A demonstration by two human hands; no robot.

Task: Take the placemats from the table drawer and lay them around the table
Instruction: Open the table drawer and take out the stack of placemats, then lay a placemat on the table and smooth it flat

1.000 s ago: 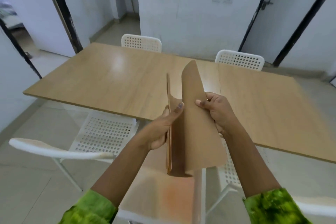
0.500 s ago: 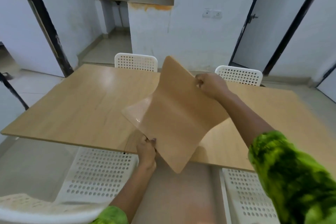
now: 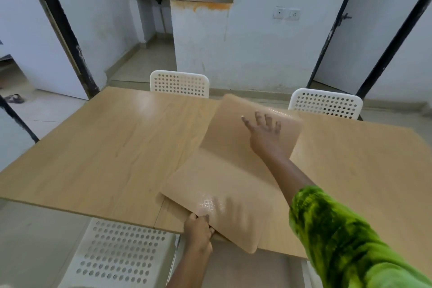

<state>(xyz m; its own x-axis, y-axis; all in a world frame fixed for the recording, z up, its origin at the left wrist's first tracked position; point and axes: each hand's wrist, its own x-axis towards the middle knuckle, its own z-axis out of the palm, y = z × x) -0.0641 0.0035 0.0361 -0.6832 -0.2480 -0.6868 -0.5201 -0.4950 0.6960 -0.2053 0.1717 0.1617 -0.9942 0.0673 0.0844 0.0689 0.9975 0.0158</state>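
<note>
As left hand point(image 3: 198, 231) pinches near placemat point(image 3: 222, 189), right hand point(image 3: 265, 138), grip wide, overlies far placemat point(image 3: 230, 127)

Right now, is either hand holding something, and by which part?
The left hand pinches the near placemat by its near edge; the right hand holds nothing.

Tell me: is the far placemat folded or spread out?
Spread out: the far placemat shows one unfolded face over the table, under the open right hand. Fully flat: cannot tell.
</note>
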